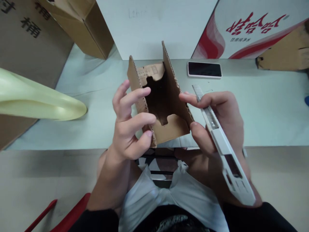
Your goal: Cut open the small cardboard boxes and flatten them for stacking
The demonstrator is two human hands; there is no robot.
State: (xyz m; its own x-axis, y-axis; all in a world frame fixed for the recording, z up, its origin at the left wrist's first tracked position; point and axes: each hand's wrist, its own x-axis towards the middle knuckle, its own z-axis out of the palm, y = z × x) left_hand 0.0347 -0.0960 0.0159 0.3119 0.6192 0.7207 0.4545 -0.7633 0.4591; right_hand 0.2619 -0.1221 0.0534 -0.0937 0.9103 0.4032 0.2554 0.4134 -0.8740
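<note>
An open brown cardboard box [171,129] stands near the table's front edge, its two long side flaps raised and its inside dark. My left hand [131,125] holds the left flap by its edge near the front corner, with the fingers reaching over the inner side. In my right hand [224,112] is a white utility knife [223,145], its segmented blade out and pointing away from me. The index finger and thumb of that hand also touch the outer side of the box's right flap.
A phone [204,70] lies beyond the box on the pale table [265,106]. White cartons [156,25] stand along the back. At the left are a brown box [96,35], a large carton [24,64] and a pale yellow-green smooth object [43,100]. A red chair part [74,212] shows below.
</note>
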